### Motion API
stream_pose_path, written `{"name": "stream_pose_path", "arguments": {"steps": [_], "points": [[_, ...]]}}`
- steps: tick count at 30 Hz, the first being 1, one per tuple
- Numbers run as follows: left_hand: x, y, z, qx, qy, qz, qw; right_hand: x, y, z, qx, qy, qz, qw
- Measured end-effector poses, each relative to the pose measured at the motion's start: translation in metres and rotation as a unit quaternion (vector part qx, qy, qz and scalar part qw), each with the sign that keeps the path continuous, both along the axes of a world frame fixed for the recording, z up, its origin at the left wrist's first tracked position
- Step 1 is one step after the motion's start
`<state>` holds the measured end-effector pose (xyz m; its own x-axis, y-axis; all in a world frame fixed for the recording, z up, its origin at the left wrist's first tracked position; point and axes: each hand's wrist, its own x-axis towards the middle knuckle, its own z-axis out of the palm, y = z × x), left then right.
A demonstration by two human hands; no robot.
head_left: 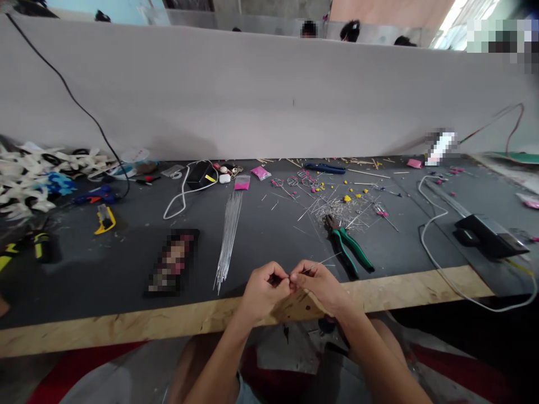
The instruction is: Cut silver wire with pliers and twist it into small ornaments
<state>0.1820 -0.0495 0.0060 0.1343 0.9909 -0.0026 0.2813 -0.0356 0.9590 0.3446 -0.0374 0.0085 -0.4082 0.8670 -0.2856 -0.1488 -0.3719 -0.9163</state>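
Note:
My left hand (266,289) and my right hand (322,285) meet over the table's front edge, fingertips pinched together. A thin metal wire (326,260) sticks out of my right hand, slanting up to the right. Whatever lies between the left fingertips is too small and hidden to make out. Just right of my right hand lie green-handled pliers (356,249), jaws pointing away. Behind them is a pile of short wire pieces (349,216) with yellow bits (347,198). A bundle of long straight wires (228,241) lies left of my hands, near a pink packet (242,182).
At the left are a blurred-out dark rectangular object (172,264), a yellow cutter (105,219), a blue glue gun (96,195) and white pieces (25,179). A black box with a cable (490,234) sits at the right. A pale partition (269,95) stands behind.

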Motion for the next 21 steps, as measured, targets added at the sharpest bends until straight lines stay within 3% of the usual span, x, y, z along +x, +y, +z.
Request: {"name": "stream_pose_path", "arguments": {"steps": [21], "points": [[0.006, 0.0009, 0.0001, 0.0, -0.011, 0.056, 0.998, -0.0044, 0.0005, -0.0026, 0.042, -0.029, -0.019, 0.999]]}}
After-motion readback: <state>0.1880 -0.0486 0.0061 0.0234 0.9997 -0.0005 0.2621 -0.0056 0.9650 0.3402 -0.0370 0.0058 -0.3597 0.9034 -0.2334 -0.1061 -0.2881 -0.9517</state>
